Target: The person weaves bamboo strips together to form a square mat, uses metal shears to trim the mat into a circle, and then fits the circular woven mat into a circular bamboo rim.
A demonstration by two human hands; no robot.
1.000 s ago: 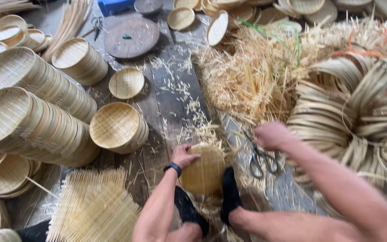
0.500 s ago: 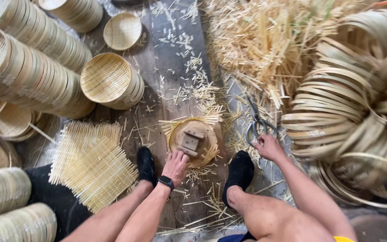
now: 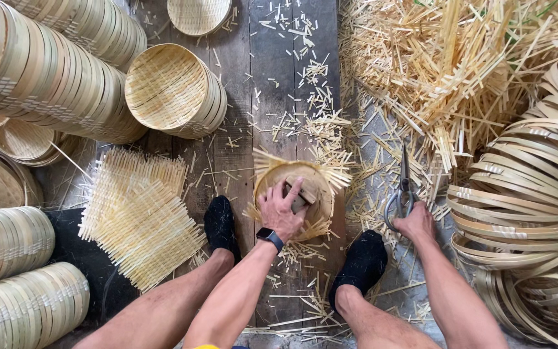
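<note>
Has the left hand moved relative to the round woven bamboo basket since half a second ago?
Yes. The left hand went from the round woven bamboo basket's near rim onto its middle.

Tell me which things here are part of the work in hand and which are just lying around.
In use:
left hand pressing a wooden block into the bamboo basket
right hand on the scissors

Lying about:
woven mats
stacked baskets
bamboo hoops
offcut pile

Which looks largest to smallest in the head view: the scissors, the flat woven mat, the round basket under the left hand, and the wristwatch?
1. Flat woven mat
2. Round basket under the left hand
3. Scissors, at the right hand
4. Wristwatch

All lie on the floor at similar distance, so the ranking is fair.
</note>
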